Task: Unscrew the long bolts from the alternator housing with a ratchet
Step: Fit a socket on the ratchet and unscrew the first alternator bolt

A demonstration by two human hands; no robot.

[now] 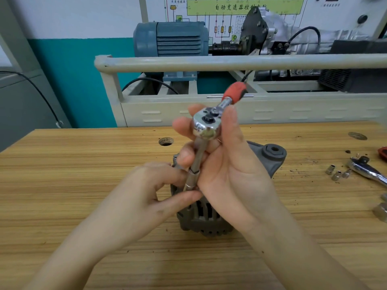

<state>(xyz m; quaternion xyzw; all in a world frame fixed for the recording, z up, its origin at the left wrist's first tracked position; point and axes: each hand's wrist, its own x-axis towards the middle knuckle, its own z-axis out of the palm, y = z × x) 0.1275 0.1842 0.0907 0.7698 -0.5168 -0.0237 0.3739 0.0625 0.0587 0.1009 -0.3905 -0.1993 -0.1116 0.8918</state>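
A grey alternator housing (270, 158) stands on the wooden bench, mostly hidden behind my hands. A chrome ratchet (206, 124) with a red handle points away from me, with an extension and socket (193, 177) running down toward the housing. My right hand (228, 164) grips the ratchet head and the extension, thumb up along the head. My left hand (150, 189) pinches the socket end between thumb and fingers just above the housing. The bolt itself is hidden.
On the wooden bench (83, 185) at the right lie a second ratchet (368, 170) and three small sockets (338, 173), with more metal parts at the right edge. A round hole (166, 141) sits in the benchtop. A cream frame with a blue motor (171, 40) stands behind.
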